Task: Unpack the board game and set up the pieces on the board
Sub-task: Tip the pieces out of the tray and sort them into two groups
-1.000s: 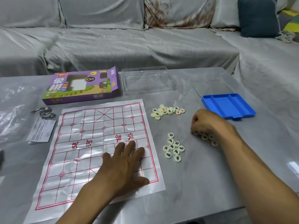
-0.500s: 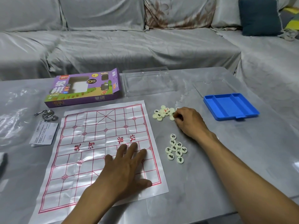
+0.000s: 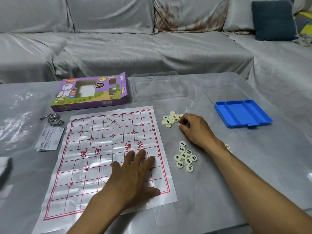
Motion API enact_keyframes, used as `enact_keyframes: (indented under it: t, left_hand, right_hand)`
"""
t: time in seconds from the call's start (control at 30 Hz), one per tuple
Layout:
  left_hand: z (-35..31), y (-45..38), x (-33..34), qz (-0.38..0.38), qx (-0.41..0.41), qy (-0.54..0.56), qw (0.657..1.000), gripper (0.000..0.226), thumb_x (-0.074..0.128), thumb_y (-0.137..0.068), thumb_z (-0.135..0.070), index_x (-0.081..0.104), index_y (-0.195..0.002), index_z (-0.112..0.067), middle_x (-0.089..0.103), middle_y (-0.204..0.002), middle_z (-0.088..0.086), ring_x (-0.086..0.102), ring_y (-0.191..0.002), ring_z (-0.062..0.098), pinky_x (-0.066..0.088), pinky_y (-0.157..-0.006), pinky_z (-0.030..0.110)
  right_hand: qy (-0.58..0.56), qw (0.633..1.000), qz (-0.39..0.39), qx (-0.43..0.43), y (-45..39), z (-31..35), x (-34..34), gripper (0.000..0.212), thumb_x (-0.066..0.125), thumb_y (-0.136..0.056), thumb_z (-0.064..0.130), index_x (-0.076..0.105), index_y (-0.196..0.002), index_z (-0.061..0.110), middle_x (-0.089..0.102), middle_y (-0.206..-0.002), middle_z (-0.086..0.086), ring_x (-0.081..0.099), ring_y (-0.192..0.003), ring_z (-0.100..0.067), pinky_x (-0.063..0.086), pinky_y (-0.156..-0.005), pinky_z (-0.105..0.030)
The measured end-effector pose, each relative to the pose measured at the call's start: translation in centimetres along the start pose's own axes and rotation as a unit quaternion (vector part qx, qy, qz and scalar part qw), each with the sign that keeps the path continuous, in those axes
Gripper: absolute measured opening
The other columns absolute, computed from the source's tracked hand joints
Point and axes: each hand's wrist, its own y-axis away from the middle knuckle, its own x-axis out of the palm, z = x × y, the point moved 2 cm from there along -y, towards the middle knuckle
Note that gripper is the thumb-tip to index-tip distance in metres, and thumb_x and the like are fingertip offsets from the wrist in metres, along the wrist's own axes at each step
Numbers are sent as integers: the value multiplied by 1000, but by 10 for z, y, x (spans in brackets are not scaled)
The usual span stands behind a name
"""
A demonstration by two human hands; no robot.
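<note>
A paper xiangqi board with red lines lies flat on the grey table. My left hand presses on its near right part, fingers spread and straight. To the right of the board are two heaps of cream round pieces: a far heap and a near heap. My right hand is at the far heap's right edge, fingertips curled and pinching a piece there. A few more pieces peek out behind my right forearm.
A blue sectioned tray sits at the right. A purple game box and a clear plastic insert lie behind the board. Metal puzzle rings, a leaflet and a plastic bag lie at the left. A grey sofa stands beyond the table.
My right hand moved left and away from the pieces near the tray to the far heap, where its fingers closed on a piece. My left hand stayed on the board.
</note>
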Motion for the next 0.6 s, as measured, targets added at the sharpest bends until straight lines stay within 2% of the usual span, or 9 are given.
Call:
enact_keyframes:
  t: [0.13,0.33,0.4,0.47,0.53,0.6]
  left_hand:
    - [0,0,0,-3,1,3,1000,85,44,-82,-76,6,-149,-39,-4,-160,-7,-1,-147,25,24,-112,51]
    - [1,0,0,-11,3,6,1000,83,44,-81,-76,9,-147,-40,-1,-159,-7,1,-146,25,26,-111,50]
    - [0,-1,0,-12,3,7,1000,84,45,-81,-76,9,-147,-40,-1,-159,-8,1,-146,25,26,-111,50]
    - [0,0,0,-11,1,9,1000,84,45,-81,-76,8,-147,-40,-2,-159,-8,0,-146,25,25,-112,50]
    - [1,0,0,-10,1,11,1000,85,45,-81,-76,8,-148,-40,-2,-159,-8,0,-147,25,25,-112,51]
    - [1,0,0,-9,0,11,1000,85,45,-81,-76,8,-148,-40,-3,-160,-7,-1,-147,25,25,-112,51]
  right_hand:
    - [-2,1000,5,30,0,-6,-6,18,53,-93,14,70,-97,11,70,-95,-4,61,-90,-21,47,-76,-31]
    - [-15,999,24,36,2,-11,-16,16,56,-93,18,71,-97,18,66,-92,6,57,-84,-11,40,-71,-24]
    - [-30,997,64,33,3,-9,-19,11,62,-89,20,71,-94,21,66,-90,9,58,-81,-8,40,-68,-20]
    - [-24,989,138,39,5,-6,-23,8,67,-84,19,73,-86,23,65,-84,12,60,-77,-6,41,-64,-16]
    - [-13,983,177,49,6,-4,-25,10,66,-81,17,74,-81,24,66,-82,12,61,-77,-5,44,-63,-17]
    - [-15,990,130,49,5,-2,-24,15,61,-83,16,72,-90,23,67,-90,10,62,-84,-9,47,-69,-21]
